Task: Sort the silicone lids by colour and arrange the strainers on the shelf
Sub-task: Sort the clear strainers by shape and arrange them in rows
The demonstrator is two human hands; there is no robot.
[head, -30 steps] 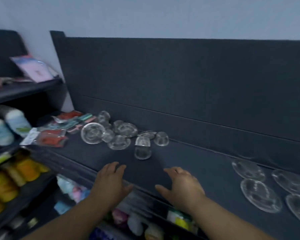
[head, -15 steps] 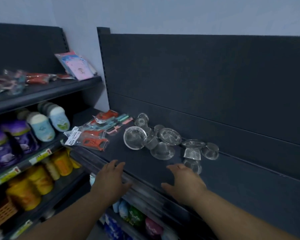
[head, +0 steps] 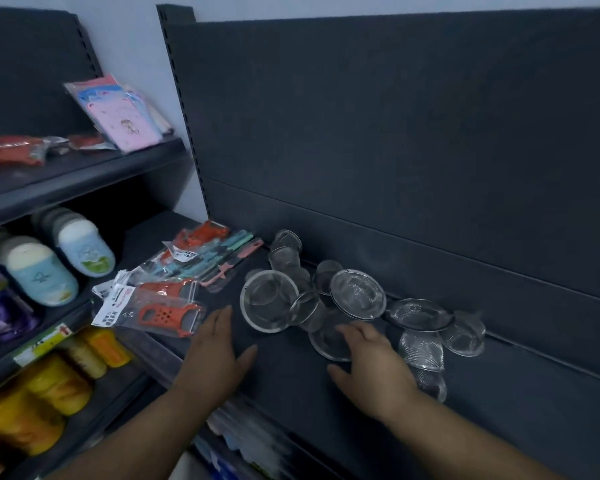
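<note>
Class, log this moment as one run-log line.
left hand: open, above shelf | right hand: open, over a strainer | strainers: loose heap, not yet arranged

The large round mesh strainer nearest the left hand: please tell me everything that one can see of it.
The large round silver mesh strainer is a shallow bowl of fine wire mesh with a plain, thin metal rim. It looks whole and holds nothing. It stands tilted on its edge, its opening turned toward the camera, on the dark shelf at the left front of the strainer heap. A smaller mesh strainer overlaps its right rim. The left hand lies close beside it, fingers straight, apparently not touching it.
</note>
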